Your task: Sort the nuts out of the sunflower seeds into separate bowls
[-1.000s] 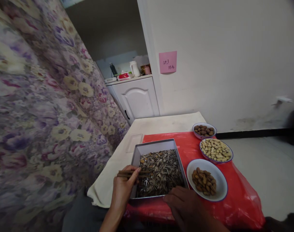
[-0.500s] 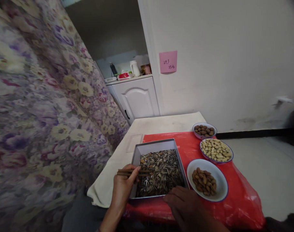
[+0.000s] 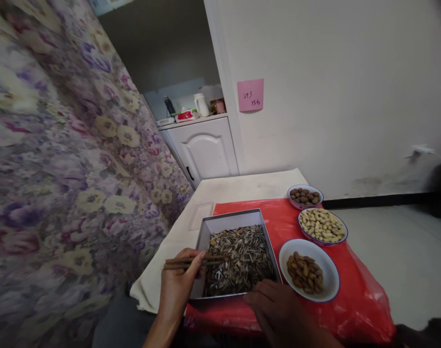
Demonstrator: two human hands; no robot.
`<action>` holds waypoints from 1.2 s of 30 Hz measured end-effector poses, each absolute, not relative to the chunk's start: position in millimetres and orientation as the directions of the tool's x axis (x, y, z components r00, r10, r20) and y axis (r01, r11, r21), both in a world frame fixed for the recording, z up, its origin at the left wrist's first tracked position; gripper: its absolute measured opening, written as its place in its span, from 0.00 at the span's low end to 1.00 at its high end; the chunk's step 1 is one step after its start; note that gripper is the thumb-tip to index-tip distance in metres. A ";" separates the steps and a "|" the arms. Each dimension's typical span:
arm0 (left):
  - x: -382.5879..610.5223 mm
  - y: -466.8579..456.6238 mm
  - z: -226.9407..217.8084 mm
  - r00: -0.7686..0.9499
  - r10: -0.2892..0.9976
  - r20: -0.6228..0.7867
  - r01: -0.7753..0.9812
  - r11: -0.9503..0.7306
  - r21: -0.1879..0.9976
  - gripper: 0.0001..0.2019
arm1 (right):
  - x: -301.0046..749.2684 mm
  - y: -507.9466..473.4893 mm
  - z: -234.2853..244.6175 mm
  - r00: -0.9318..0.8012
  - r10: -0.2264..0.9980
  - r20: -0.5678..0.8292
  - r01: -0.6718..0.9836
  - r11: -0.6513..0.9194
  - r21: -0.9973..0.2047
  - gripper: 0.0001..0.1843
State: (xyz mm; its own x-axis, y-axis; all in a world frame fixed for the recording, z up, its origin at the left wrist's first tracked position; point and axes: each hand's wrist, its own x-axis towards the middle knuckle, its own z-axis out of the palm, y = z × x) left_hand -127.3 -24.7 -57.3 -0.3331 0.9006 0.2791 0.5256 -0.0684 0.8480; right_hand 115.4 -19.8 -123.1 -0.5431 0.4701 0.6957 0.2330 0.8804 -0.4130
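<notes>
My left hand (image 3: 180,276) is closed around a pair of wooden chopsticks (image 3: 177,263). Their tips reach over the striped sunflower seeds (image 3: 247,256) in a shallow, light-walled box (image 3: 231,220). Some brown almonds (image 3: 213,242) lie among the seeds, mostly toward the far left. Whether the chopstick tips pinch an almond is too small to tell. At the box's near right corner, my right hand (image 3: 273,302) has its fingers curled together against the rim. Beside the box on the right, a white bowl (image 3: 329,263) holds more almonds.
Behind the almond bowl stand a bowl of peanuts (image 3: 322,225) and a bowl of round brown nuts (image 3: 304,196). A red plastic sheet (image 3: 358,295) covers part of the pale tablecloth (image 3: 249,186). A floral curtain (image 3: 79,169) hangs at the left, a white cabinet (image 3: 211,150) behind.
My left hand has drawn slightly left with the chopsticks, and their back ends stick out farther. The right hand stays at the box corner. The view has shifted a little.
</notes>
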 end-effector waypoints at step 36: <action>-99.3 -21.3 6.5 -0.210 0.901 0.381 0.684 -0.143 0.715 0.12 | 124.1 -22.2 -104.9 -0.639 0.517 0.570 0.305 0.850 -0.430 0.08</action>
